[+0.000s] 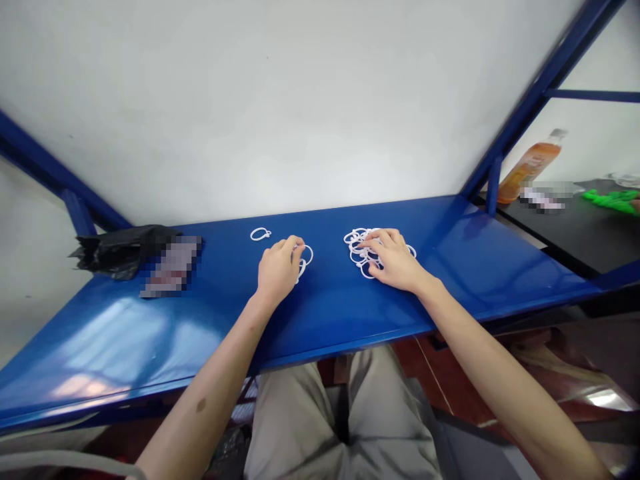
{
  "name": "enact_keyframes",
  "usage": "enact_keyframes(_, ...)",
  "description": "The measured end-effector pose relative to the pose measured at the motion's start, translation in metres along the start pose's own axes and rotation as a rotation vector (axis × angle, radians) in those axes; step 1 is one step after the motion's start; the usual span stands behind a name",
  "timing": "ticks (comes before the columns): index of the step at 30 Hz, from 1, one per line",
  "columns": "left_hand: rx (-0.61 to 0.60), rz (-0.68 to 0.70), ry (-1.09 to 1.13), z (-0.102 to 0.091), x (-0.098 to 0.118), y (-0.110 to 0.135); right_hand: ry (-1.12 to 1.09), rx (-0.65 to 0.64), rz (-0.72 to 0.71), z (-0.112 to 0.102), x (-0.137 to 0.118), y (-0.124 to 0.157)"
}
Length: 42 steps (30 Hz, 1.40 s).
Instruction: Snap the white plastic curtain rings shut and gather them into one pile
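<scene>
On the blue shelf, my left hand (278,269) is closed in a pinch at a white plastic ring (313,254) with a small knob-like joint. A second white ring (302,269) shows just under those fingers, partly hidden. My right hand (395,259) rests over a pile of similar white rings (354,240), with its fingers curled down onto them and the thumb held apart. Whether the right fingers grip one ring is not plain. Farther back on the left lies a single loose white ring (260,234), away from both hands.
A black plastic bag (120,250) and a blurred-out flat item (173,268) lie at the left. Blue frame posts (493,183) rise at both ends before a white wall. On a dark table (575,227) at right stand an orange drink bottle (533,167) and bright green stuff (613,200).
</scene>
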<state>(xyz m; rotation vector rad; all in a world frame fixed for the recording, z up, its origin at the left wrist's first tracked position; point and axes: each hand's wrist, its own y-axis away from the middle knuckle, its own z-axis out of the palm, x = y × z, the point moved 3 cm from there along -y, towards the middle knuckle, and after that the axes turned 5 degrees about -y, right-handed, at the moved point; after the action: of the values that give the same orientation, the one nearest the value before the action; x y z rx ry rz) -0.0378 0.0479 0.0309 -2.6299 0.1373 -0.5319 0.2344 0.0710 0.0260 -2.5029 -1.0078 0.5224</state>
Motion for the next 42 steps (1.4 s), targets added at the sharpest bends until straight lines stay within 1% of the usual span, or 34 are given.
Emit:
enact_keyframes(4, -0.002, -0.029, -0.008, 0.001, -0.002, 0.0, 0.013, 0.026, 0.018, 0.001, 0.002, -0.001)
enact_keyframes(7, 0.015, -0.003, 0.003, 0.0, -0.001, 0.0, 0.01, 0.041, 0.022, 0.001, 0.003, -0.001)
enact_keyframes(12, 0.005, 0.063, 0.029, 0.002, 0.002, 0.0, 0.017, 0.068, 0.035, 0.0, 0.004, 0.0)
enact_keyframes(15, -0.002, 0.095, 0.053, 0.004, 0.004, 0.0, 0.005, 0.123, 0.014, -0.002, -0.004, -0.005)
enact_keyframes(18, 0.005, 0.123, 0.113, 0.004, 0.006, 0.001, -0.02, 0.153, -0.036, -0.001, -0.022, -0.022)
enact_keyframes(20, 0.02, 0.112, 0.181, 0.003, 0.007, 0.001, -0.062, 0.109, -0.091, 0.007, -0.037, -0.041)
enact_keyframes(22, 0.04, 0.074, 0.248, 0.002, 0.006, 0.001, -0.139, 0.06, -0.138, 0.02, -0.052, -0.06)
enact_keyframes(24, 0.071, 0.037, 0.292, 0.0, 0.005, 0.001, -0.214, 0.042, -0.13, 0.035, -0.061, -0.074)
enact_keyframes(26, 0.111, 0.008, 0.322, -0.002, 0.005, 0.0, -0.308, 0.059, -0.092, 0.047, -0.066, -0.077)
enact_keyframes(28, 0.123, -0.015, 0.35, -0.001, 0.004, -0.001, -0.399, 0.091, -0.053, 0.052, -0.066, -0.071)
enact_keyframes(30, 0.074, -0.016, 0.366, 0.003, 0.005, 0.0, -0.47, 0.125, -0.014, 0.051, -0.064, -0.062)
enact_keyframes(31, 0.024, 0.003, 0.366, 0.005, 0.007, 0.001, -0.496, 0.144, 0.009, 0.048, -0.062, -0.058)
enact_keyframes(34, -0.16, 0.141, 0.316, 0.014, 0.015, 0.006, -0.521, 0.197, 0.075, 0.038, -0.056, -0.052)
enact_keyframes(36, -0.229, 0.206, 0.23, 0.017, 0.019, 0.009, -0.485, 0.218, 0.082, 0.034, -0.053, -0.053)
enact_keyframes(39, -0.214, 0.202, 0.14, 0.017, 0.021, 0.01, -0.411, 0.222, 0.056, 0.035, -0.049, -0.056)
enact_keyframes(42, -0.176, 0.206, 0.147, 0.016, 0.018, 0.008, -0.383, 0.19, 0.067, 0.039, -0.047, -0.056)
